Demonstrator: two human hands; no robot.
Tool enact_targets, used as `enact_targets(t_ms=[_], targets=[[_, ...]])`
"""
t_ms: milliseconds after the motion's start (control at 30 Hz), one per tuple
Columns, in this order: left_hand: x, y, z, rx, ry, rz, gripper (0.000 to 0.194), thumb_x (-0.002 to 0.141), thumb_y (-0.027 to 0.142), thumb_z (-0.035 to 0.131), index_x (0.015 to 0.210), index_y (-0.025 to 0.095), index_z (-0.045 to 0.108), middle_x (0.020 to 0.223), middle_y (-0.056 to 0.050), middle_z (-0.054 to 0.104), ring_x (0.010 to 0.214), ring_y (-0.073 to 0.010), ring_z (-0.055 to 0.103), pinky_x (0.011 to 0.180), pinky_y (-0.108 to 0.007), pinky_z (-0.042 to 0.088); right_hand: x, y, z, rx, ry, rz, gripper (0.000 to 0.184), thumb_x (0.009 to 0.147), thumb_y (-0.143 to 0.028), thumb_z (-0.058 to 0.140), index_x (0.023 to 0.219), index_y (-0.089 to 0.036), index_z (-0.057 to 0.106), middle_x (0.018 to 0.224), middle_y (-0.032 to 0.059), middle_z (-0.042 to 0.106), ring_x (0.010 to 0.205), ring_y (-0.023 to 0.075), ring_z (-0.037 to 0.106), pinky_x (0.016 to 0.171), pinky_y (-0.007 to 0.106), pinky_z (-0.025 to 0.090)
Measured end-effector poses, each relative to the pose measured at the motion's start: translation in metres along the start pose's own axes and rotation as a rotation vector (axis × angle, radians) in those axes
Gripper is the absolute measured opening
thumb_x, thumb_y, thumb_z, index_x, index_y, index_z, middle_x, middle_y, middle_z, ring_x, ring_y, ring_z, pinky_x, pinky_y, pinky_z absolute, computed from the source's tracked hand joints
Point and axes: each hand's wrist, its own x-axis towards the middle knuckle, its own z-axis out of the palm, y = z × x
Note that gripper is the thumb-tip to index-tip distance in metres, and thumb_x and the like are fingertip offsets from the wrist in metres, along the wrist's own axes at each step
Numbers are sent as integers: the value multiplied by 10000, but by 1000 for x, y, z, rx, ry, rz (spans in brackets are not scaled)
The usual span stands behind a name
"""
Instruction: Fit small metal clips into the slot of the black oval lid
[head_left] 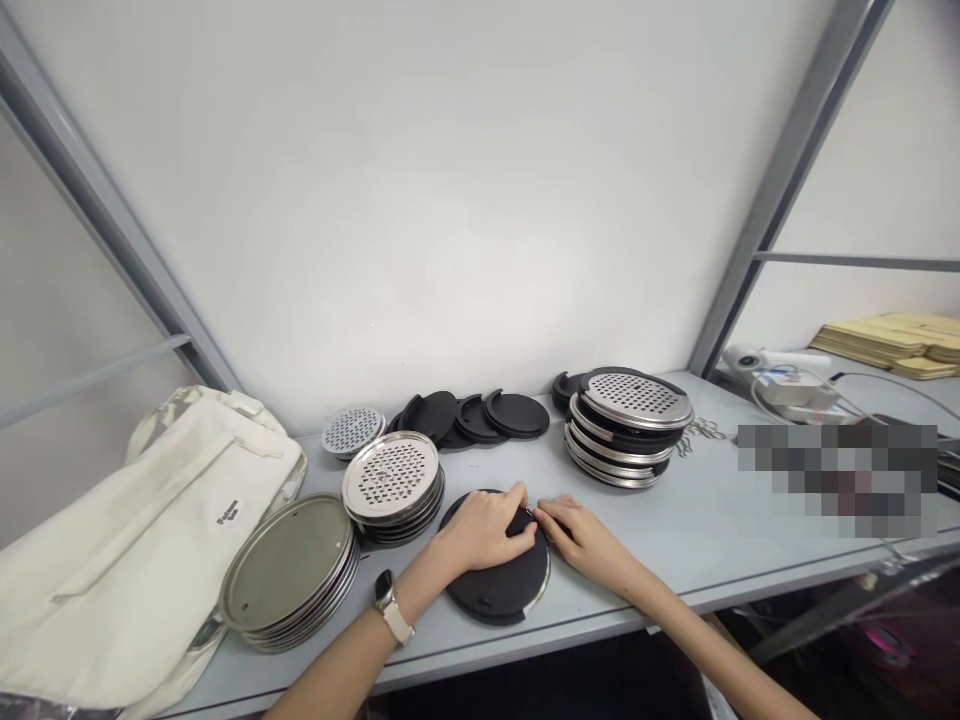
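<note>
A black round disc (495,590) with a raised rim lies on the grey table in front of me. My left hand (484,530) presses down on it, thumb and fingers curled over its upper right part. At the disc's right edge, my right hand (570,530) pinches a small silvery metal piece (531,511), mostly hidden by the fingertips. Left of the disc stand a stack of perforated metal plates (391,475) and a stack of olive-coloured round plates (292,550). More black discs (517,415) lie behind, against the wall.
A tall stack of perforated plates and black rims (634,400) stands to the right, with small metal hooks (701,428) beside it. A cream bag (165,520) lies on the left. Yellowish flat pieces (892,340) and a white device (772,358) sit far right.
</note>
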Motion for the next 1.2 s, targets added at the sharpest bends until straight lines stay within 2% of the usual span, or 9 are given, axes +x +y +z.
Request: enact_targets(t_ms=[300, 533, 833, 967, 1200], targets=[[0, 1, -3, 51, -26, 27, 191, 877, 366, 466, 987, 210, 478, 804, -33, 658, 756, -232, 643, 619, -277, 391, 1, -4, -2, 8, -6, 2, 361, 981, -294, 290, 706, -193, 502, 662, 23, 553, 663, 174, 499, 699, 316, 384], [0, -1, -4, -8, -34, 52, 159, 876, 344, 478, 974, 220, 495, 838, -25, 652, 786, -219, 636, 651, -270, 386, 1, -8, -4, 18, 3, 1, 360, 972, -296, 298, 678, -199, 482, 632, 15, 538, 637, 171, 496, 682, 308, 386], [1, -3, -6, -116, -27, 60, 110, 850, 306, 528, 895, 213, 490, 631, 52, 512, 591, -133, 537, 547, -239, 304, 0, -4, -2, 16, -2, 4, 369, 977, -317, 297, 707, -190, 513, 649, 17, 552, 646, 169, 500, 697, 306, 380], [2, -5, -4, -165, -34, 51, 102, 849, 301, 532, 860, 207, 492, 617, 60, 476, 563, -113, 492, 544, -238, 294, 0, -3, -3, 40, -13, 19, 384, 980, -336, 301, 702, -190, 520, 641, 6, 552, 644, 164, 505, 694, 298, 382], [2, -7, -3, -217, -50, 32, 127, 852, 317, 541, 910, 206, 522, 623, 61, 482, 555, -104, 471, 550, -224, 299, 0, 0, -1, 74, -8, 39, 374, 977, -346, 314, 721, -186, 535, 646, 0, 550, 670, 167, 510, 703, 298, 389]])
